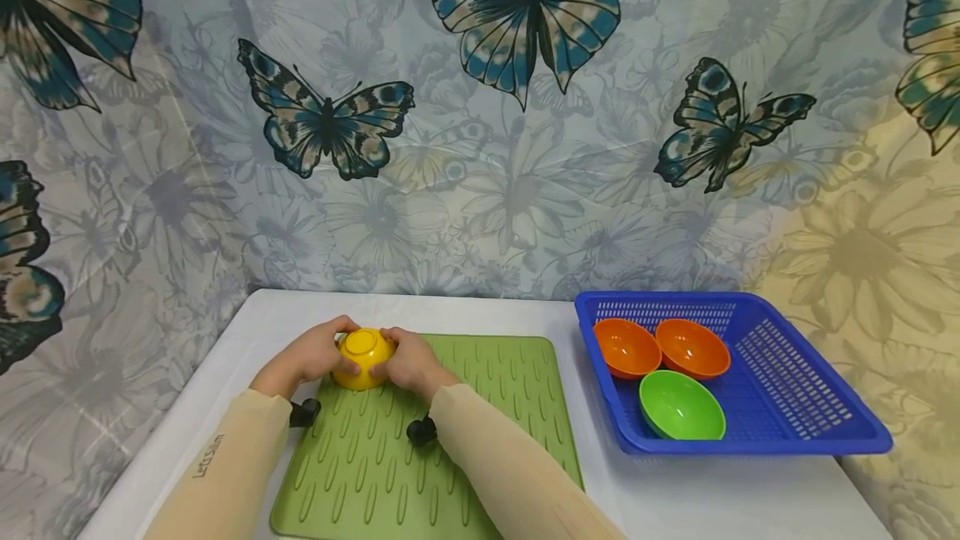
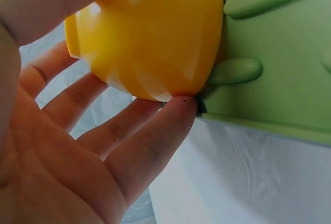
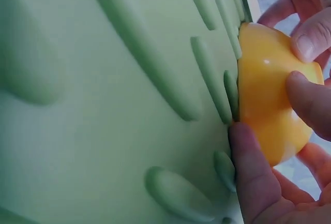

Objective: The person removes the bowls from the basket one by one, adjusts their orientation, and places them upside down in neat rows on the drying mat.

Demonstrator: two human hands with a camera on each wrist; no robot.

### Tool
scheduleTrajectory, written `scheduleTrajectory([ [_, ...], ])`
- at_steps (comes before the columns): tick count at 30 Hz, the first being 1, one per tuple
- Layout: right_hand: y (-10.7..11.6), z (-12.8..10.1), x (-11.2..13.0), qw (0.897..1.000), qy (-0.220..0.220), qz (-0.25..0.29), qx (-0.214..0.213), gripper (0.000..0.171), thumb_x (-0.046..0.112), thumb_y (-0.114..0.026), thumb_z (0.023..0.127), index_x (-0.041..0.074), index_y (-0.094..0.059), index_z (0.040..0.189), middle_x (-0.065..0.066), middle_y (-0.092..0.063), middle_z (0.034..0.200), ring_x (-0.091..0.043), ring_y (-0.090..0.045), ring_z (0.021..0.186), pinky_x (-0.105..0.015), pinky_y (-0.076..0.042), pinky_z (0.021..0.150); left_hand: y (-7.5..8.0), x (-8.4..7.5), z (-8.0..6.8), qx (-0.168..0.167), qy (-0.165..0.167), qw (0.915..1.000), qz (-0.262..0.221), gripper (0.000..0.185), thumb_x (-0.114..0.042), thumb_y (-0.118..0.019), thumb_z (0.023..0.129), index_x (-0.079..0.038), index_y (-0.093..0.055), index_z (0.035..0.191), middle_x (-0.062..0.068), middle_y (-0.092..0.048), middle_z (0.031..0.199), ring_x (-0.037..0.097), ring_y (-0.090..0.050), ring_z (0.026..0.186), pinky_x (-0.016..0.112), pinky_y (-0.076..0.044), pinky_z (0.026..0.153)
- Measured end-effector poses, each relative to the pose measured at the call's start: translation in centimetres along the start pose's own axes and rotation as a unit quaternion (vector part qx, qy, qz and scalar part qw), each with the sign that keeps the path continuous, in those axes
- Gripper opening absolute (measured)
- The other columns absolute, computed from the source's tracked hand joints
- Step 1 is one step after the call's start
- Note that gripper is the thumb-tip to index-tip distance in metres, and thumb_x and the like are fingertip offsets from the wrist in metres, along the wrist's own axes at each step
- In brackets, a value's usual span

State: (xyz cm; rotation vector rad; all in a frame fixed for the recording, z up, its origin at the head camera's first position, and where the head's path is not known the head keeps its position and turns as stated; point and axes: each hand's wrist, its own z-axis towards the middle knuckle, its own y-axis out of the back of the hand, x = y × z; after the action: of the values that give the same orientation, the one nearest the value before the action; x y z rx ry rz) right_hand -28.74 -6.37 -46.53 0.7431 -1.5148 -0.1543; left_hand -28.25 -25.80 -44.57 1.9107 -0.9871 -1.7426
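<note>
Both hands, my left hand [image 1: 306, 357] and right hand [image 1: 408, 363], clasp the upturned yellow bowl [image 1: 363, 357] between them at the green mat's [image 1: 487, 390] far-left corner; open mat stretches nearward and rightward toward the blue basket [image 1: 787, 373].

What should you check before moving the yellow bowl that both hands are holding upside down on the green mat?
1. Left hand grips the yellow bowl: ok.
2. Right hand grips it too: ok.
3. Bowl rim lies on the green mat: ok.
4. Blue basket has free floor beside the orange bowls and green bowl: ok.
5. Anything under the yellow bowl: cannot tell.
</note>
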Motion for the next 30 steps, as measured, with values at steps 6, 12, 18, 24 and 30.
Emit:
scheduleTrajectory([
  [6,-0.2,-0.7,-0.1,0.999,-0.002,0.039,-0.003,0.068,0.004,-0.077,0.080,0.013,-0.054,0.144,-0.004,-0.058,0.136,-0.021,-0.055,0.117,-0.039,-0.044,0.100,0.0,-0.2,0.0,0.003,0.000,0.9999,-0.012,0.060,-0.007,-0.085,0.075,-0.007,-0.057,0.128,0.022,-0.050,0.140,0.035,-0.056,0.113,0.052,-0.046,0.094],
  [12,0.7,-1.8,-0.1,0.981,-0.033,0.192,0.020,0.059,-0.005,-0.071,0.081,0.004,-0.058,0.138,-0.011,-0.056,0.136,-0.023,-0.059,0.099,-0.039,-0.056,0.078,0.1,0.0,0.1,0.003,0.009,0.9998,-0.016,0.062,-0.006,-0.085,0.075,-0.007,-0.056,0.130,0.022,-0.050,0.141,0.034,-0.056,0.113,0.053,-0.045,0.095],
  [18,1.7,-3.0,-0.7,0.959,-0.063,0.273,0.046,0.055,-0.005,-0.069,0.085,0.005,-0.057,0.137,-0.016,-0.049,0.138,-0.029,-0.060,0.108,-0.047,-0.057,0.079,-0.1,0.1,-0.1,0.005,0.010,0.9999,-0.011,0.060,-0.008,-0.085,0.076,-0.009,-0.057,0.129,0.022,-0.048,0.143,0.039,-0.051,0.120,0.058,-0.040,0.099],
  [24,2.6,-4.8,-1.0,0.952,-0.057,0.297,0.050,0.055,0.001,-0.069,0.086,0.003,-0.056,0.139,-0.021,-0.044,0.144,-0.032,-0.058,0.113,-0.051,-0.056,0.080,-0.3,0.2,-0.2,0.001,0.018,0.9998,-0.009,0.061,-0.011,-0.086,0.076,-0.010,-0.056,0.130,0.018,-0.055,0.135,0.036,-0.053,0.118,0.059,-0.039,0.099],
  [30,4.1,-6.8,-0.9,0.944,-0.046,0.323,0.042,0.050,0.007,-0.066,0.090,0.005,-0.056,0.139,-0.022,-0.040,0.148,-0.040,-0.047,0.127,-0.057,-0.052,0.086,-0.4,0.5,0.1,0.000,0.019,0.9998,-0.007,0.063,-0.011,-0.086,0.077,-0.010,-0.055,0.132,0.019,-0.051,0.140,0.038,-0.051,0.121,0.059,-0.039,0.100],
])
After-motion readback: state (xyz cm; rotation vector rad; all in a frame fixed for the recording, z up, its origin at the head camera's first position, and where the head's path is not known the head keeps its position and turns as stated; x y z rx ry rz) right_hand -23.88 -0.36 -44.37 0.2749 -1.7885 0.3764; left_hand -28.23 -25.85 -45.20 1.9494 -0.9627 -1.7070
